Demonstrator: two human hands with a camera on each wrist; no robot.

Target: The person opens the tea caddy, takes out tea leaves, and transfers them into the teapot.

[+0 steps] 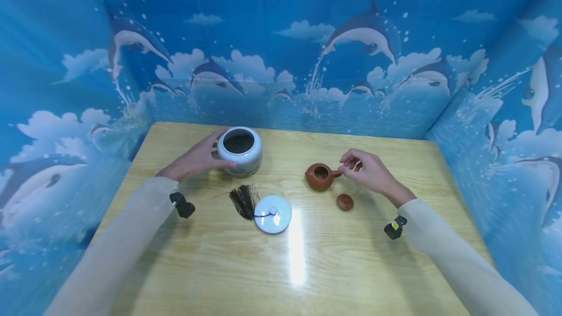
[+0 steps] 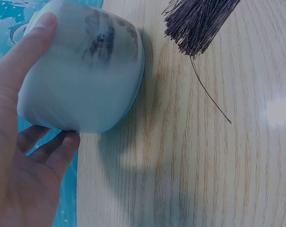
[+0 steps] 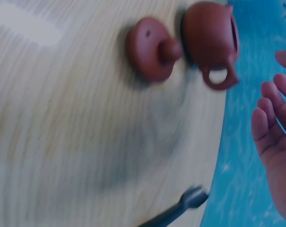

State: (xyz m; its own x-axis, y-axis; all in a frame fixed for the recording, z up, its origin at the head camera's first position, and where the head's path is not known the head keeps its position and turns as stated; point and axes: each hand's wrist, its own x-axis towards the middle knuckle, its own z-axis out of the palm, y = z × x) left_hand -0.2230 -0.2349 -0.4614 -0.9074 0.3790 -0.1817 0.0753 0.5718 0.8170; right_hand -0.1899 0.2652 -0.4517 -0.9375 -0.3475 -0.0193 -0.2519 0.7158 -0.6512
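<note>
My left hand (image 1: pixel 204 154) grips a white ceramic jar (image 1: pixel 249 164), with dark loose contents (image 1: pixel 238 143) showing through its mouth. In the left wrist view, the thumb lies along one side of the jar (image 2: pixel 81 75) and the other fingers bend under the opposite side; whether it touches the table cannot be told. My right hand (image 1: pixel 366 169) hovers by the handle of a small reddish-brown teapot (image 1: pixel 317 182), which stands uncovered. A gap separates its loosely bent fingers (image 3: pixel 260 124) from the teapot (image 3: pixel 209 33) in the right wrist view. The teapot's lid (image 1: pixel 345 202) lies in front.
A round white lid (image 1: pixel 281 207) with a knob lies on the wooden table (image 1: pixel 219 277), a dark tassel (image 1: pixel 244 201) tied to it. Blue dolphin-print curtains (image 1: pixel 263 23) stand behind and at both sides. A dark rod-like thing (image 3: pixel 192 197) shows low in the right wrist view.
</note>
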